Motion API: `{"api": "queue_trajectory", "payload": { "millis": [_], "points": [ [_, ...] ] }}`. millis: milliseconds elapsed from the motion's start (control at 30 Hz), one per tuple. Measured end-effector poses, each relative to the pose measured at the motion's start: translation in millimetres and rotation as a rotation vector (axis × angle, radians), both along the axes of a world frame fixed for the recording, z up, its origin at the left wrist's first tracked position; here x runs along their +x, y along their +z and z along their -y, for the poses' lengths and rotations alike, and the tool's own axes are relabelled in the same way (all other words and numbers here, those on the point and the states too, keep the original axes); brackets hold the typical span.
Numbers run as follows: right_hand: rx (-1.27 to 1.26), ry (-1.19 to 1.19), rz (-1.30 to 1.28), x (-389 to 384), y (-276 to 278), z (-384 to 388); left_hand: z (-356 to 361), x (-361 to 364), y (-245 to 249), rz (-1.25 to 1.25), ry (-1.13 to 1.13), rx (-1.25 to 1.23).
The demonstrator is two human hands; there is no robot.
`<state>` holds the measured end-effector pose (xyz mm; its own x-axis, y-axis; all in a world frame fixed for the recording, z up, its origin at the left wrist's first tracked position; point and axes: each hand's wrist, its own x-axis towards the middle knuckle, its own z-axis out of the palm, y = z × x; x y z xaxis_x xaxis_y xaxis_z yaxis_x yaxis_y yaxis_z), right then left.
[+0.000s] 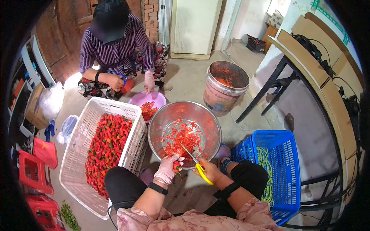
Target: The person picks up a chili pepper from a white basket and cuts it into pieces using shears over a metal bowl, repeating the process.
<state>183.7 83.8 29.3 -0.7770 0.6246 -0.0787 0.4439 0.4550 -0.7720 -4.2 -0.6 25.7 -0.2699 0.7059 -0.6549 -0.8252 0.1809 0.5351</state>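
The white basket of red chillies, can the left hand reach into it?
Probably yes. The left hand, pinching a chilli at the rim of the metal bowl, is just beside the white basket; its top is open and nothing stands between.

Pink floral sleeves (246, 210), black trousers (123, 184) and wristbands (157, 188); a pale glove covers the left hand (168, 168).

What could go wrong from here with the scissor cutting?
1. The scissors work right next to the gloved left hand pinching the chili; a nick looks possible.
2. The right hand is bare, so chili juice may irritate it.
3. Cutting happens at the steel bowl rim; pieces may drop on the floor, where some already lie.
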Motion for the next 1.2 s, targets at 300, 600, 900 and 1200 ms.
{"api": "queue_trajectory", "payload": {
  "millis": [300,600,900,1200],
  "points": [
    [0.026,0.007,0.197,-6,20,11,-1,10,7,-0.032,-0.018,0.031],
    [-0.072,0.0,0.032,0,6,4,-2,2,-16,0.022,0.113,0.132],
    [0.12,0.038,0.111,0,16,6,0,1,-15,-0.068,-0.022,0.109],
    [0.017,-0.016,0.175,-3,22,10,-1,11,-3,-0.733,-0.132,-0.062]
  ]
}}
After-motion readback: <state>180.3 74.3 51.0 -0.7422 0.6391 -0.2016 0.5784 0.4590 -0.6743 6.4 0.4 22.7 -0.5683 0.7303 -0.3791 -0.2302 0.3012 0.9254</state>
